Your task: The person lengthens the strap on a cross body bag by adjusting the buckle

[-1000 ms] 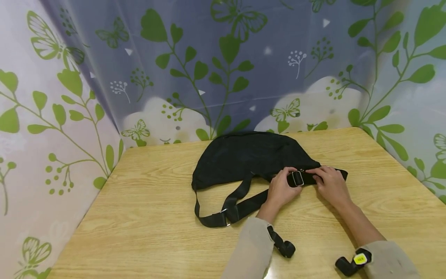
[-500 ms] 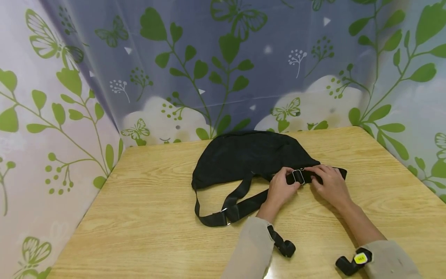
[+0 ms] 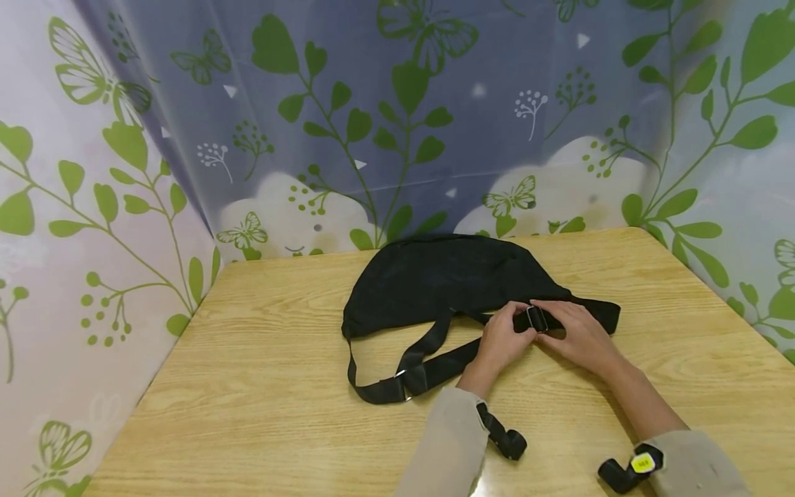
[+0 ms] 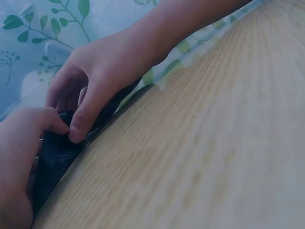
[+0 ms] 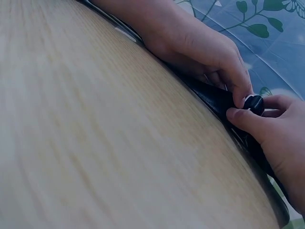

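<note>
Right hand's grip (image 3: 582,335) has shifted leftward; silver buckle (image 3: 531,319) crosses black strap (image 3: 602,315).

Lt wood-grain tbl (image 3: 248,352) w/ leaf & butterfly print backdrop (image 3: 478,131) on 3 sides.

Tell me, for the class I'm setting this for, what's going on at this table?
A person is working on the strap of a black bag, which lies toward the far side of a wooden table. The left hand and right hand meet at a metal buckle, pinching the strap there. More of the strap loops in front of the bag, with a second metal fitting on it.
</note>
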Action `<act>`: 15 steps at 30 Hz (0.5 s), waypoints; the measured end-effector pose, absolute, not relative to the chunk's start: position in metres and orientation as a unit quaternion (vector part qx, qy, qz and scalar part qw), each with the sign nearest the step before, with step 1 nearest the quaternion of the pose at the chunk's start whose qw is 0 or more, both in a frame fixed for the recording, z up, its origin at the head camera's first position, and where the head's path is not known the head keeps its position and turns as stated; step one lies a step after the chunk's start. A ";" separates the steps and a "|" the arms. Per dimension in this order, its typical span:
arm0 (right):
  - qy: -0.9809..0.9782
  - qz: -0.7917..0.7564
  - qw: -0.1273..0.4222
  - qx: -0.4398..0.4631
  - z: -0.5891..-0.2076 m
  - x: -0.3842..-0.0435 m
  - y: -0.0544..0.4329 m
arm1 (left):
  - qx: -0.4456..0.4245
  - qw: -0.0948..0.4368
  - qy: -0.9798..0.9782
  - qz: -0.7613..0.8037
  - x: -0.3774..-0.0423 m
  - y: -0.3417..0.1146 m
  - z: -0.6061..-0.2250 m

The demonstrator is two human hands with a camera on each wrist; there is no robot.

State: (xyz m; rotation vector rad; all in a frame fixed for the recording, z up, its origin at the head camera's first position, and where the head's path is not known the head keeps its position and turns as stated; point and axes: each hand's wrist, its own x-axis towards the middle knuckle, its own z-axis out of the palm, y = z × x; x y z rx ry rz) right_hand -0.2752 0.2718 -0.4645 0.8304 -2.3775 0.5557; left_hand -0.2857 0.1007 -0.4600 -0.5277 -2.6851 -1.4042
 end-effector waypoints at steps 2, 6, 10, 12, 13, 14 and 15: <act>-0.883 0.210 0.283 0.311 -0.464 -0.275 0.271 | -0.173 0.033 -0.872 -0.456 -0.286 0.101 -0.460; -0.881 0.219 0.288 0.305 -0.464 -0.275 0.270 | -0.167 0.046 -0.869 -0.464 -0.285 0.100 -0.460; -0.881 0.236 0.289 0.292 -0.464 -0.275 0.269 | -0.151 0.078 -0.869 -0.465 -0.286 0.100 -0.461; -0.880 0.244 0.289 0.286 -0.464 -0.274 0.269 | -0.145 0.094 -0.872 -0.458 -0.287 0.101 -0.462; -0.880 0.249 0.288 0.285 -0.464 -0.274 0.268 | -0.143 0.099 -0.874 -0.454 -0.287 0.100 -0.462; -0.879 0.254 0.287 0.283 -0.464 -0.274 0.268 | -0.143 0.104 -0.875 -0.450 -0.287 0.100 -0.462; -0.880 0.257 0.285 0.281 -0.464 -0.274 0.268 | -0.143 0.108 -0.876 -0.447 -0.287 0.100 -0.462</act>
